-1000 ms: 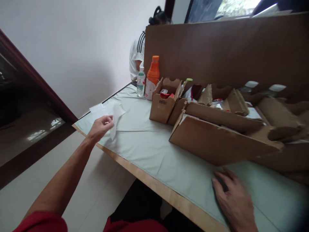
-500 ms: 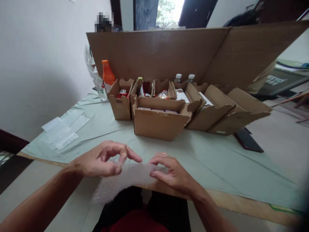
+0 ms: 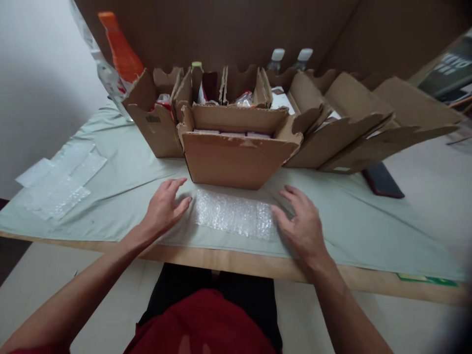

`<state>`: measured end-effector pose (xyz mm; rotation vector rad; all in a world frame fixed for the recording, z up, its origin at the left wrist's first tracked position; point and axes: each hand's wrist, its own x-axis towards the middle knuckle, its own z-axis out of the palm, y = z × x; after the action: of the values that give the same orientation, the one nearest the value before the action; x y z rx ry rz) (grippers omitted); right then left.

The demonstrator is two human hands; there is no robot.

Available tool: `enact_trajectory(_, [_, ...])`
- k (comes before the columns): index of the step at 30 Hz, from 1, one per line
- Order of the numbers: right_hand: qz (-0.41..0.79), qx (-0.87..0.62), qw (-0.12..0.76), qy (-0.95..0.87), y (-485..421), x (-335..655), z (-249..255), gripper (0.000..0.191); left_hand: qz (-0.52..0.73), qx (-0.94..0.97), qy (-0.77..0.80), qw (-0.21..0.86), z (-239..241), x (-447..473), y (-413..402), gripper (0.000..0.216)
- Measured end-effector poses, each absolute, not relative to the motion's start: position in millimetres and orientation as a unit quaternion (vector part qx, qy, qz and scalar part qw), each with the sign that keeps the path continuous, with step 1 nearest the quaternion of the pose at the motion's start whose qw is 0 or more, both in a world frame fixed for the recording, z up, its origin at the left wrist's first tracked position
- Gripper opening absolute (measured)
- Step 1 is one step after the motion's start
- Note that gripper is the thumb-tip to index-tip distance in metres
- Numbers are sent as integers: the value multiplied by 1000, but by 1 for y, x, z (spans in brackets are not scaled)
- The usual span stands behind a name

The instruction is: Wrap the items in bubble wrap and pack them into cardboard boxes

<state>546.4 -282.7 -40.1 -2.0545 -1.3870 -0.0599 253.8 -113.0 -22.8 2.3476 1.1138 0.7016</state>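
A clear bubble wrap piece (image 3: 235, 214) lies flat on the green cloth, just in front of a cardboard box (image 3: 224, 161) that holds several small packs. At its left end is my left hand (image 3: 166, 205), fingers apart and nothing in them. My right hand (image 3: 300, 221) is open at the opposite end, its thumb close to the wrap's edge; whether it touches cannot be made out. More bubble wrap pieces (image 3: 61, 182) are spread out at the table's left.
Several open cardboard bins (image 3: 158, 130) stand in a row behind, holding packets and white cartons. An orange bottle (image 3: 120, 51) leans at the back left. A dark flat object (image 3: 382, 180) lies at the right. Behind the bins rises a large cardboard panel (image 3: 236, 29).
The bubble wrap, held over the table's front edge before, now lies flat on the cloth. Both hands have let go and moved apart to its ends. My view has tilted down.
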Motion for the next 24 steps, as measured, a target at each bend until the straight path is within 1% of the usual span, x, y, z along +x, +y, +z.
enact_trajectory(2, [-20, -762, 319, -563, -278, 535, -39, 41, 252, 892, 333, 175, -23, 261, -124, 45])
enact_trajectory(4, [18, -727, 290, -622, -264, 513, -37, 43, 217, 925, 256, 176, -27, 276, -133, 47])
enact_trajectory(6, [65, -701, 244, -667, -247, 488, -38, 49, 156, 948, 202, 193, -38, 293, -137, 51])
enact_trajectory(9, [105, -694, 167, -693, -234, 474, -52, 57, 67, 961, 187, 193, -58, 305, -132, 64])
enact_trajectory(11, [96, -694, 124, -702, -245, 489, -64, 60, 42, 965, 193, 173, -68, 300, -126, 70])
enact_trajectory(14, [30, -724, 89, -683, -287, 539, -76, 61, 24, 971, 190, 142, -69, 286, -120, 71])
enact_trajectory(17, [-54, -775, 88, -623, -327, 582, -72, 62, 21, 974, 193, 118, -58, 280, -125, 67])
enact_trajectory(19, [-87, -788, 104, -601, -333, 587, -63, 64, 56, 973, 197, 106, -50, 287, -133, 62])
enact_trajectory(22, [-80, -751, 139, -640, -310, 554, -55, 63, 128, 974, 151, 108, -44, 309, -148, 60])
enact_trajectory(24, [-40, -702, 154, -694, -284, 522, -57, 57, 143, 977, 116, 108, -48, 325, -154, 67])
